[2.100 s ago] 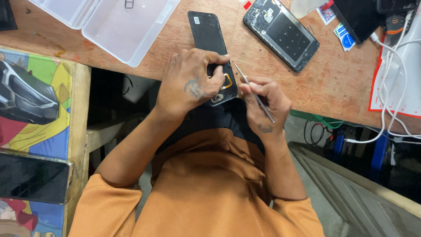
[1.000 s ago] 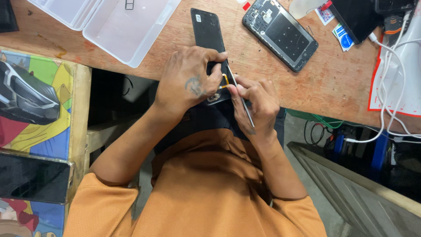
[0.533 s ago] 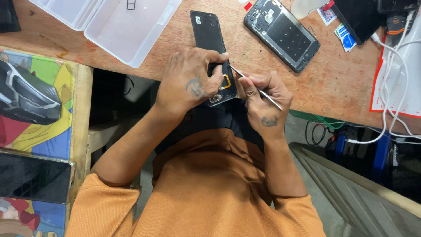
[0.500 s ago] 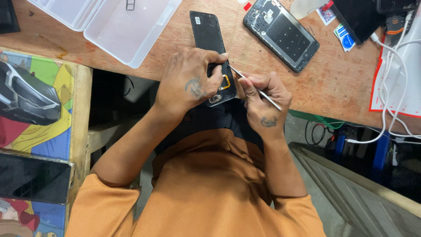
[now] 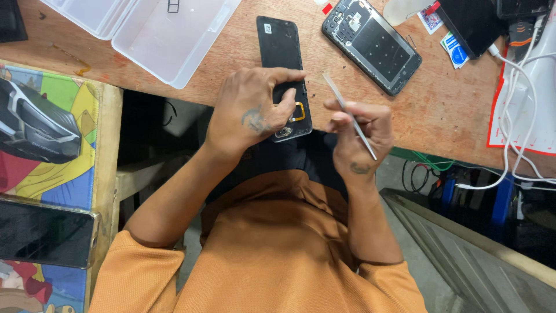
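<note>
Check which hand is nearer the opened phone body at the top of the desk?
Right. The right hand, holding the metal tweezers, sits just below the opened phone body; the left hand rests farther left on the black back cover.

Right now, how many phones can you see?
3, maybe more hidden: a black phone panel under the left hand, an opened phone on the desk, a dark phone at left.

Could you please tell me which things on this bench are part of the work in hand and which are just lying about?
In hand:
- black phone panel, under left hand
- thin metal tool, in right hand

Lying about:
- opened phone body
- clear plastic box
- white cables
</note>
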